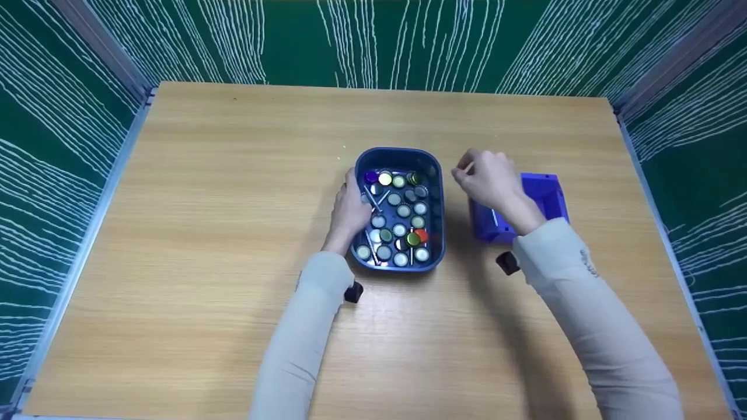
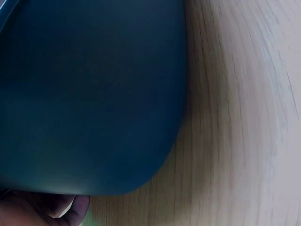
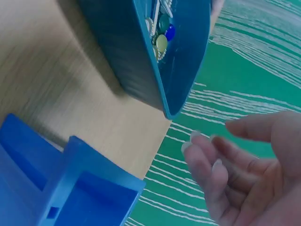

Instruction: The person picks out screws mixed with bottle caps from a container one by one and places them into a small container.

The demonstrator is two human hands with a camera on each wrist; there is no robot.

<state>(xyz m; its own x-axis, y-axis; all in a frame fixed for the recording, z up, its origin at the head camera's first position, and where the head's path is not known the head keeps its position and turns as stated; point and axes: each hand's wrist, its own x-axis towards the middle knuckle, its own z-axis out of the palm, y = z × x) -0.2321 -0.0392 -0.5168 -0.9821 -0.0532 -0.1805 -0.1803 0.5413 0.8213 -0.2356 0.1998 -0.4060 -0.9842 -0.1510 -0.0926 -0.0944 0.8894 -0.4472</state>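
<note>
A dark blue tub point(image 1: 439, 227) holds many bottle caps point(image 1: 404, 210), mostly pale or silver, with an orange one point(image 1: 421, 235) and a purple one point(image 1: 371, 177). Thin silver rods point(image 1: 372, 199) lie among them. At the tub's left side my left hand point(image 1: 350, 207) grips the rim; in the left wrist view its fingers point(image 2: 80, 211) show by the tub wall. My right hand point(image 1: 492, 181) hovers between the tub and a bright blue bin point(image 1: 554, 201), partly covering the bin. In the right wrist view its fingers are loosely bent, thumb apart, with nothing between them.
The bin holds a thin silver piece point(image 1: 494, 217), mostly hidden by the right arm. Both stand on a wooden table point(image 1: 204, 233) with green, white-streaked panels point(image 1: 292, 41) around it. Tiny pale specks point(image 1: 341, 153) lie behind the tub.
</note>
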